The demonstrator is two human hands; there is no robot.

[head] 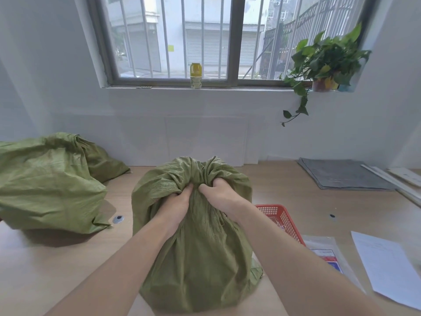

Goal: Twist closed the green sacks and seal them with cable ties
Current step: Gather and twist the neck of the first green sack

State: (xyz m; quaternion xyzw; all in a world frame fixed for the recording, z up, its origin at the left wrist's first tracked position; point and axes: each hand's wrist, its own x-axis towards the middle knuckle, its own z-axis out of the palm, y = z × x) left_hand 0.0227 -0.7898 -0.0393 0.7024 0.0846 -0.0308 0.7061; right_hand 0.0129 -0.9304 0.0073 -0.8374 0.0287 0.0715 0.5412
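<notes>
A wooden table [284, 185] bears two green sacks [196, 247]; red basket [279, 215]; grey mat [344, 174]; papers [387, 265].

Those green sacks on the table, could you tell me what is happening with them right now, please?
A person is gathering the mouth of the middle green sack, which stands upright on the wooden table. The left hand and right hand both clutch bunched fabric near its top. No cable tie is on it yet. A second green sack lies slumped to the left, untouched. A red basket sits just right of the held sack, partly hidden behind the right arm.
</notes>
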